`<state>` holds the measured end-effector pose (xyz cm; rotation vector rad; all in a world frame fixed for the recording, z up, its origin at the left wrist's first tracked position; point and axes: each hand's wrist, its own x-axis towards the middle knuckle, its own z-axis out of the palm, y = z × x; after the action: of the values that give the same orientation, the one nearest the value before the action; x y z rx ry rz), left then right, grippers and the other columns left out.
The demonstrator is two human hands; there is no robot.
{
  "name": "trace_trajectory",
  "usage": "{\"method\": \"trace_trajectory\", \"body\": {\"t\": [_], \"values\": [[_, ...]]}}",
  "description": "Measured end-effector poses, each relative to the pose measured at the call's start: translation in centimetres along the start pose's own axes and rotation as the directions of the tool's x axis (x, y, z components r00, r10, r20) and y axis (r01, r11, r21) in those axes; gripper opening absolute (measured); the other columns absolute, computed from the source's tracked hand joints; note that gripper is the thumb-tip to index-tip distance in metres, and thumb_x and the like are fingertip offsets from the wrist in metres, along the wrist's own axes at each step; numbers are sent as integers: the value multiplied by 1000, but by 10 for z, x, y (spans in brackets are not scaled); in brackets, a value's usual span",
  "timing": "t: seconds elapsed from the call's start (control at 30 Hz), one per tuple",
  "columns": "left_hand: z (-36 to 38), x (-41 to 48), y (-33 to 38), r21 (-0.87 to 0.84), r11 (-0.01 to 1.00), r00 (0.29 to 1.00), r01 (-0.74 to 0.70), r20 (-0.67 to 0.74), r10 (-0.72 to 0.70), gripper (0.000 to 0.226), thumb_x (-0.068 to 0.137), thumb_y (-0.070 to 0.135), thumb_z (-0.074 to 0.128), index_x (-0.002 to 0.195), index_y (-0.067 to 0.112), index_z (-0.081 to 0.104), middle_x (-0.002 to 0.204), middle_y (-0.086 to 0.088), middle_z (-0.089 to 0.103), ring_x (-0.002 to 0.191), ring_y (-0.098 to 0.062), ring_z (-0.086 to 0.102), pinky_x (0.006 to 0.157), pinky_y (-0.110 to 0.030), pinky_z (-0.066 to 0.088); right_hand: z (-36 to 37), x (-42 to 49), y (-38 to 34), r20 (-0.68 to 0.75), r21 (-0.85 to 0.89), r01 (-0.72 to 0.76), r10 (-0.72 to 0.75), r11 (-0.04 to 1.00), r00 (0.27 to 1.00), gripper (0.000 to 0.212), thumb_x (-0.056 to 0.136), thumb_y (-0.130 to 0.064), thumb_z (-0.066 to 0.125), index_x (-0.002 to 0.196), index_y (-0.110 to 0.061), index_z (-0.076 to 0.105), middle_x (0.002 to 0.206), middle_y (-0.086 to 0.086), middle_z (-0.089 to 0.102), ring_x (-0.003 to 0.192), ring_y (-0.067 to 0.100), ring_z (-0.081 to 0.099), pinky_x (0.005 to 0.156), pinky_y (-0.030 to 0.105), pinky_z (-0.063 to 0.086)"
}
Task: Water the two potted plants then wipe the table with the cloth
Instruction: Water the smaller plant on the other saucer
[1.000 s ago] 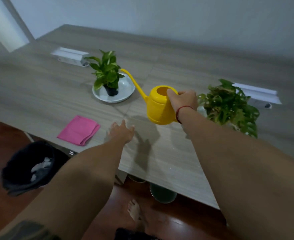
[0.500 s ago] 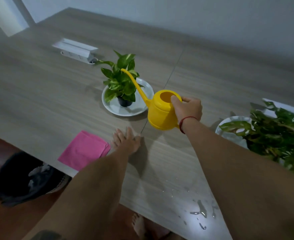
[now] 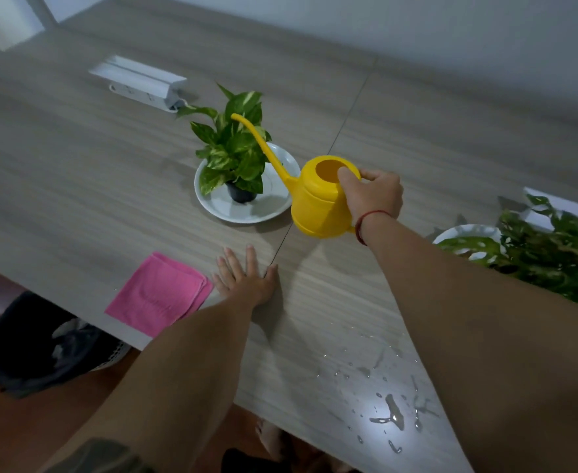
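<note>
The right hand (image 3: 371, 192) gripped the yellow watering can (image 3: 318, 199) at frame centre, its spout over the small potted plant (image 3: 236, 155); no stream was discernible. The left hand (image 3: 246, 278) lay flat and open beside the pink cloth (image 3: 159, 295), lower left. Watering seemed under way; next, tilt further.
</note>
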<state>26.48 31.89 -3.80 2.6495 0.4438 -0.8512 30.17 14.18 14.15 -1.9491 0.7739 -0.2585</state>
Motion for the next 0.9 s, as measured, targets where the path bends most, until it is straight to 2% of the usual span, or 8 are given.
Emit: {"method": "trace_trajectory", "body": {"t": [0.1, 0.2, 0.4, 0.53, 0.73, 0.9], "values": [[-8, -3, 1, 24, 1000, 999, 16, 51, -17, 81, 89, 77, 15, 153, 39, -16, 157, -9, -36, 147, -31, -28, 119, -56, -10, -5, 6, -9, 8, -77, 49, -48, 996, 999, 31, 75, -40, 71, 99, -20, 77, 91, 0, 70, 89, 19, 64, 70, 23, 42], [-16, -7, 4, 43, 999, 995, 16, 98, -20, 80, 90, 77, 16, 151, 39, -19, 156, -7, -38, 147, -30, -28, 119, -55, -11, -5, 11, -17, 5, -151, 91, -91, 984, 996, 28, 73, -41, 69, 86, -16, 76, 76, -2, 63, 80, 22, 63, 65, 23, 40], [-20, -10, 4, 41, 999, 992, 21, 125, -26, 81, 89, 78, 18, 151, 41, -18, 157, -6, -36, 148, -29, -26, 120, -55, -10, -6, 25, -36, -40, -284, 143, -161, 948, 986, 42, 66, -48, 66, 92, -15, 72, 99, 5, 71, 92, 29, 66, 71, 30, 47], [-21, -8, 4, 45, 999, 990, 14, 139, -20, 82, 88, 79, 18, 152, 41, -17, 157, -7, -35, 148, -29, -26, 119, -56, -9, -9, 31, -45, -36, -372, 204, -234, 906, 972, 40, 70, -46, 65, 94, -15, 72, 104, 7, 69, 96, 31, 65, 72, 30, 46], [-23, -8, 5, 59, 998, 988, 6, 152, -14, 82, 88, 78, 17, 152, 40, -18, 157, -8, -35, 148, -30, -25, 120, -55, -9, -11, 35, -54, 7, -453, 283, -314, 845, 949, 42, 67, -47, 64, 89, -12, 71, 97, 8, 71, 92, 32, 66, 67, 30, 43], [-22, -6, 2, 50, 999, 987, 0, 161, -8, 84, 86, 81, 15, 150, 41, -21, 155, -8, -39, 147, -30, -28, 119, -55, -9, -11, 34, -69, 73, -529, 371, -395, 764, 916, 42, 71, -46, 64, 99, -15, 71, 104, 9, 69, 98, 33, 64, 76, 35, 50]]}}
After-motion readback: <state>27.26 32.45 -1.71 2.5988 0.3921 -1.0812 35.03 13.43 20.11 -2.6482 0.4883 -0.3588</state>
